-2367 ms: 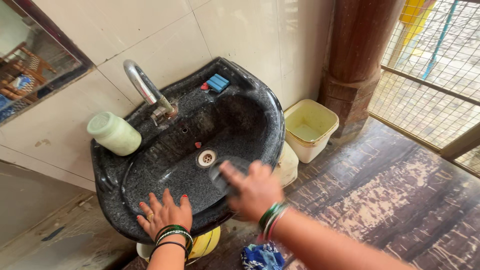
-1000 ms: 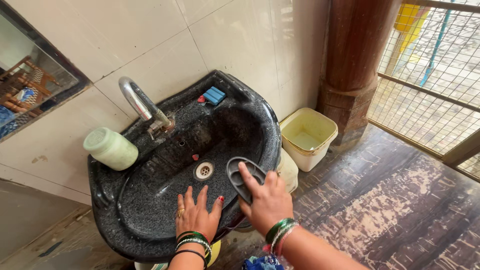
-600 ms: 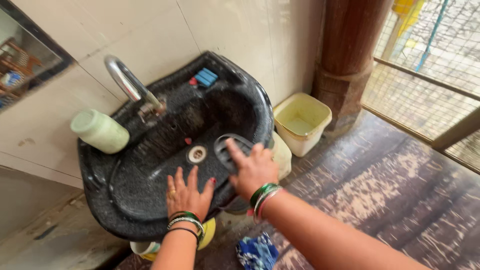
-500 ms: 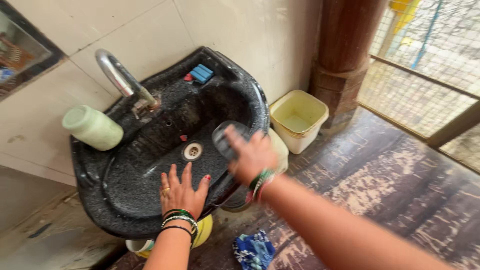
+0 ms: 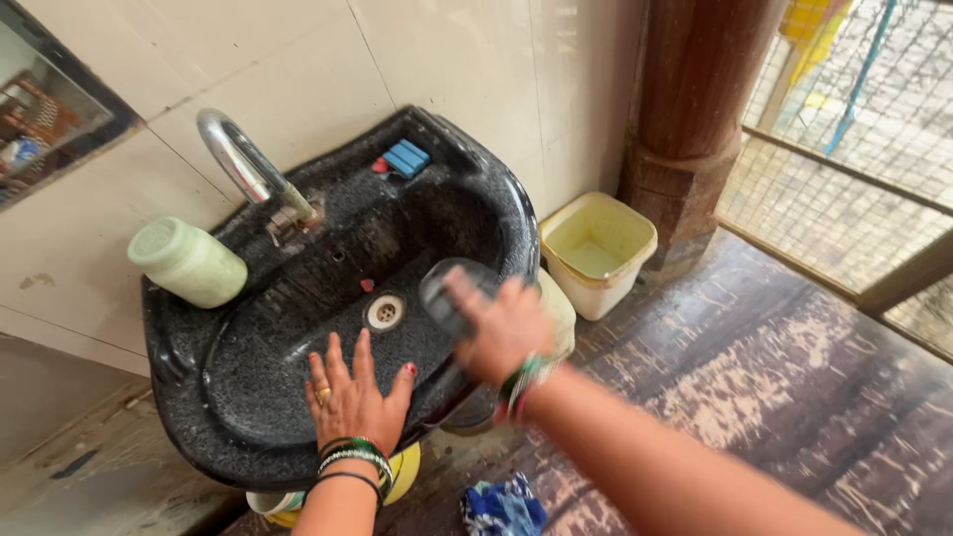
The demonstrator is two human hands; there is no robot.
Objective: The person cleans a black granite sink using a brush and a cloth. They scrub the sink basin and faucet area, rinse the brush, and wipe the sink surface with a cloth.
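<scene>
Two hands work at a black sink (image 5: 199, 397): left hand (image 5: 352, 397) lies flat, fingers spread, on its front rim at 6 o'clock; right hand (image 5: 506, 328), blurred, grips a dark scrubber (image 5: 447, 293) at 3 o'clock.

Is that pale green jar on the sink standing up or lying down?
Lying down: the pale green jar rests on its side on the black sink's left rim.

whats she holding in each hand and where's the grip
The right hand grips a dark scrubber by its near end. The left hand holds nothing, flat on the sink.
</scene>
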